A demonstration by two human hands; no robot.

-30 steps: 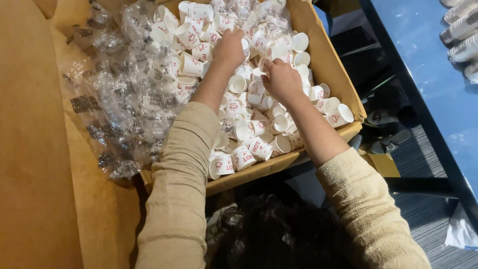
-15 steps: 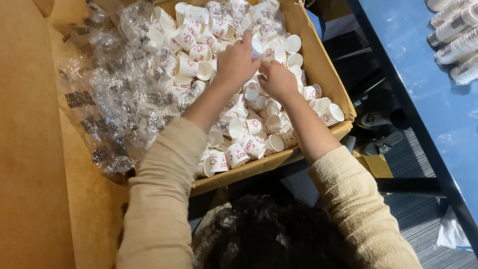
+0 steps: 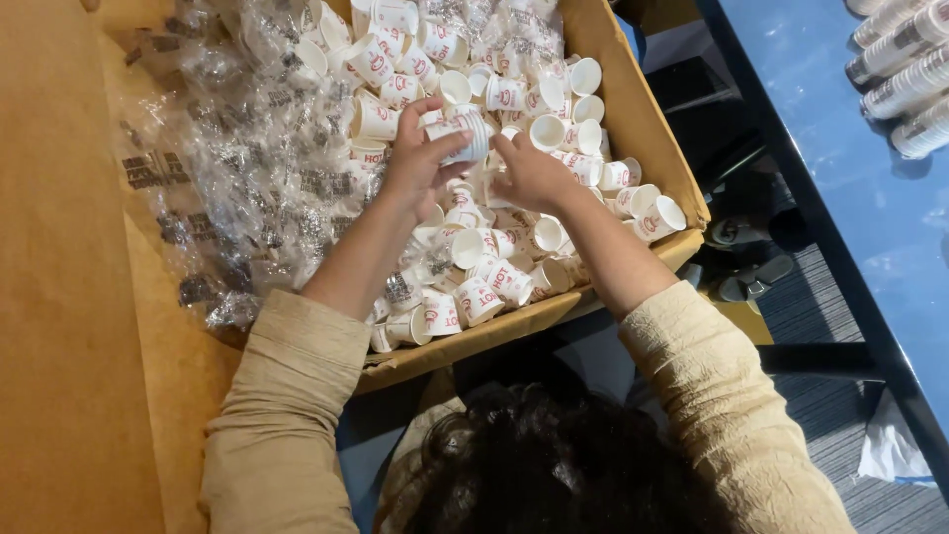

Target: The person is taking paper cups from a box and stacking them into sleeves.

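Gripping a short stack of cups (image 3: 460,133), the left hand (image 3: 415,163) has its fingers curled around the stack's side, thumb underneath, holding it just above the pile. Right beside it, the right hand (image 3: 529,173) touches the stack's open end with its fingertips, fingers bent and pinching at the rim; whether it holds a separate cup there, I can't tell. Both hands meet over the middle of the box (image 3: 643,129), a brown cardboard one, open on top. Loose cups (image 3: 494,272), small white paper ones with red print, lie jumbled under and around the hands, filling the box's right half. Crumpled clear wrappers (image 3: 247,178) heap up on its left half. Beige sleeves (image 3: 297,396) run back from both wrists toward the camera. Dark hair (image 3: 554,465) shows at the bottom edge. Off to the right, a blue table (image 3: 840,168) carries long sleeved stacks (image 3: 905,59) of cups at its far corner.
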